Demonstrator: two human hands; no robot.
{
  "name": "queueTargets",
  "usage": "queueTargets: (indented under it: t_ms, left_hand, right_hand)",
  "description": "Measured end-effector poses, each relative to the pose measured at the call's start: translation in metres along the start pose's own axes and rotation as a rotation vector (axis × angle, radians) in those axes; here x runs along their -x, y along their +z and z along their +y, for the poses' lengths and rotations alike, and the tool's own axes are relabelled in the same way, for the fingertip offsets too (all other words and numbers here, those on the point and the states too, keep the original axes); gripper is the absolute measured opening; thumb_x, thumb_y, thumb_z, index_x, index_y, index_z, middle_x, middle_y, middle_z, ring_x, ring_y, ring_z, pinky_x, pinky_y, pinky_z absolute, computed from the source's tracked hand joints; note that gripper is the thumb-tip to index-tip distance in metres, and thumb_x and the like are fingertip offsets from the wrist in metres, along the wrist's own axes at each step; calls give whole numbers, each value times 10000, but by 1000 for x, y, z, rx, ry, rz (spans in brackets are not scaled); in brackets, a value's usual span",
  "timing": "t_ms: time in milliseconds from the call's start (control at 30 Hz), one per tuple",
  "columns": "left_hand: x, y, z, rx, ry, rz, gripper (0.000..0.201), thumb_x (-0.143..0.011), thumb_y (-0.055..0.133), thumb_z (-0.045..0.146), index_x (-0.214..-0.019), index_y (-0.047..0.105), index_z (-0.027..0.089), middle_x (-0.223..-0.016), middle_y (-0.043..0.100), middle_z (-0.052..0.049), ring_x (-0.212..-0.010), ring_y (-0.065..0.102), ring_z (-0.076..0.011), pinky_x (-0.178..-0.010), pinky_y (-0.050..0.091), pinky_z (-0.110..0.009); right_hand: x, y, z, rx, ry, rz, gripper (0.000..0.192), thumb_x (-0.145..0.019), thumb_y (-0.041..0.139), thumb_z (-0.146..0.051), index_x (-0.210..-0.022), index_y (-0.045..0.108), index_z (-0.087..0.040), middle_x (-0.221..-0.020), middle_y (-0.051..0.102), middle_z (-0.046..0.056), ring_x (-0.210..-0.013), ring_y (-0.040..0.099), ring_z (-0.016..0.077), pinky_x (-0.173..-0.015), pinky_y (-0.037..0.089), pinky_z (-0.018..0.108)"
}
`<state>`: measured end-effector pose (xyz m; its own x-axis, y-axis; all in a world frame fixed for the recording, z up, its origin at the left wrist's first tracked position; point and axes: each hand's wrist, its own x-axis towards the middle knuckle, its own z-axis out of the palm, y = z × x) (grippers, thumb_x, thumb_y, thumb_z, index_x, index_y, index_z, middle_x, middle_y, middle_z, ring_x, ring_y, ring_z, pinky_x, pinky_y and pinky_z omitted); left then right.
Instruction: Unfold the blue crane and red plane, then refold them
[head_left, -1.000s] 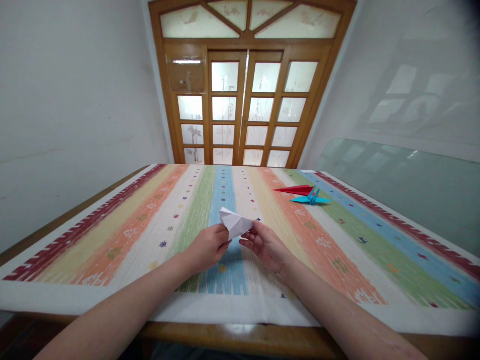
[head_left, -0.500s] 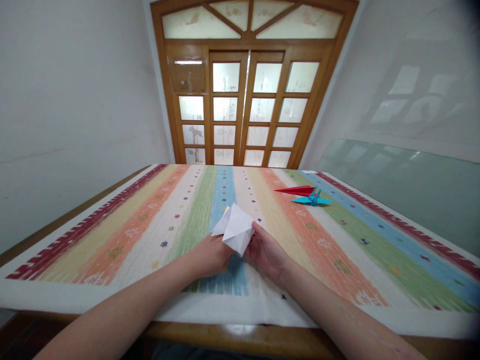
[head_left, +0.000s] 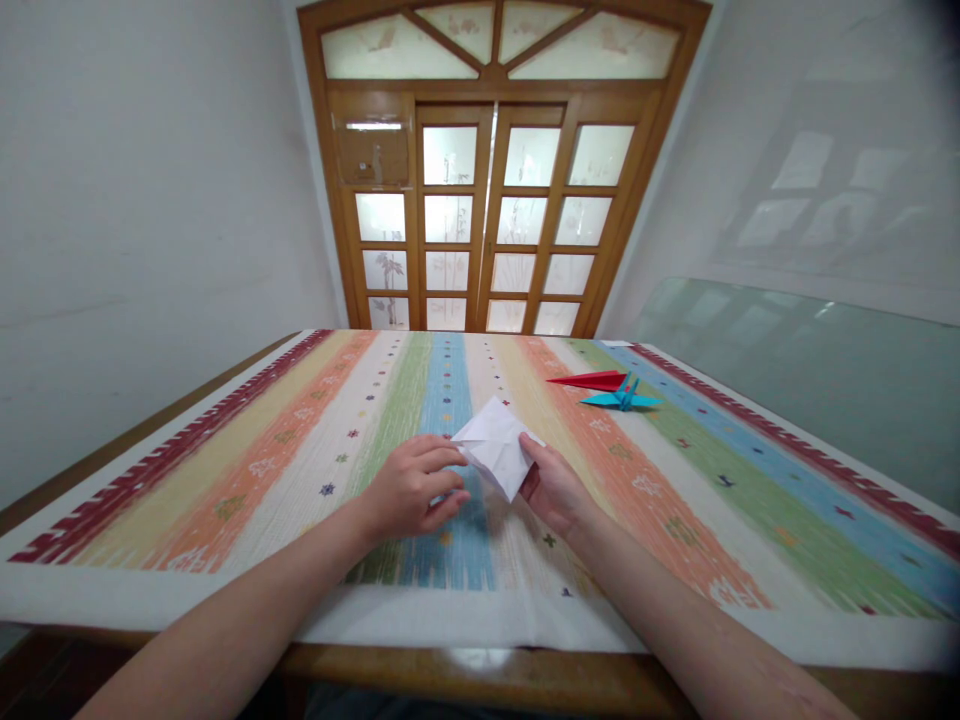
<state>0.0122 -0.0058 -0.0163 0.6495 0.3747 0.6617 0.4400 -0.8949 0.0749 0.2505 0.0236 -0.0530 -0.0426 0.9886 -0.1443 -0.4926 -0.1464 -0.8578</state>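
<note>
A folded white paper (head_left: 497,446) is held just above the striped tablecloth (head_left: 262,460), its flat face turned up toward me and one point hanging down. My right hand (head_left: 556,492) grips its right edge from below. My left hand (head_left: 411,487) pinches its left corner with the fingertips, fingers curled over the blue stripe. Both forearms reach in from the near edge of the table.
A red folded paper (head_left: 591,379) and a blue paper crane (head_left: 621,397) lie at the far right of the cloth. A glass sheet (head_left: 795,370) leans along the right wall. A wooden glazed door (head_left: 487,215) stands behind the table.
The white paper has been turned and spread from a narrow folded shape to a broader diamond face. My left hand has shifted from under the paper to its left corner.
</note>
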Motion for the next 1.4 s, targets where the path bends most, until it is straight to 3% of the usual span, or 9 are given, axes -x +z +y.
queueTargets:
  t_ms: [167,333,500,667,800,1000,1100,1300,1400]
  left_hand:
    - [2,3,-13,339,-537,295,226,-979,491,345,-1014,643,182,-996,671,-95,-945,628,-215,-831,516,-365]
    - [-2,22,-17,1010,-953,112,541,-922,548,543,-1334,523,193,-993,656,-77,-771,634,-165,-585,483,-237]
    - [1,30,-13,1190,-1027,-73,612,-865,575,659,-1219,603,160,-765,635,-35,-549,579,-123,-474,406,-205]
    - [2,34,-5,1172,-1034,-201,532,-796,711,555,-1119,610,144,-789,650,-62,-566,613,-157,-464,453,-239]
    - [2,41,-6,1164,-1065,-153,482,-795,693,568,-987,624,132,-696,617,-46,-512,557,-137,-450,441,-243]
    - [3,47,-13,1134,-1171,69,478,-791,681,598,-899,633,136,-676,597,-30,-539,529,-125,-493,446,-243]
    - [3,45,-15,1118,-1182,79,469,-776,691,590,-834,638,128,-725,632,-63,-611,575,-148,-529,462,-247]
    - [5,33,-21,1115,-1094,-155,436,-722,786,445,-989,713,109,-922,700,-138,-771,644,-199,-582,504,-264]
    - [4,27,-24,1107,-1089,-98,466,-755,770,445,-1082,694,123,-985,702,-141,-769,656,-188,-592,514,-261]
  right_hand:
    - [3,0,-1,161,-22,-90,307,-827,724,-436,-1021,679,-202,-938,748,65,-740,676,195,-610,527,272]
    - [15,11,9,235,-16,-223,370,-792,745,-502,-988,674,-196,-891,731,49,-742,658,196,-653,508,277]
    - [19,13,7,325,-77,-211,396,-795,723,-542,-968,653,-193,-864,710,42,-696,620,179,-614,474,265]
    - [17,11,7,384,-130,-193,380,-829,704,-532,-936,635,-173,-781,662,22,-624,577,148,-547,445,244]
    - [18,13,8,305,-16,-197,382,-852,699,-490,-1065,622,-182,-881,692,57,-699,638,170,-582,511,261]
    - [25,12,10,354,192,-326,439,-840,735,-442,-1170,575,-202,-922,687,71,-635,643,168,-398,486,227]
    - [24,12,9,353,153,-300,391,-831,746,-388,-1116,584,-175,-871,685,57,-564,602,125,-403,485,208]
    - [14,7,0,379,-48,-207,342,-800,758,-379,-1028,610,-171,-825,659,24,-579,579,111,-415,444,188]
    - [13,4,-1,468,-71,-192,312,-779,763,-384,-945,612,-168,-751,644,4,-531,555,105,-422,437,204]
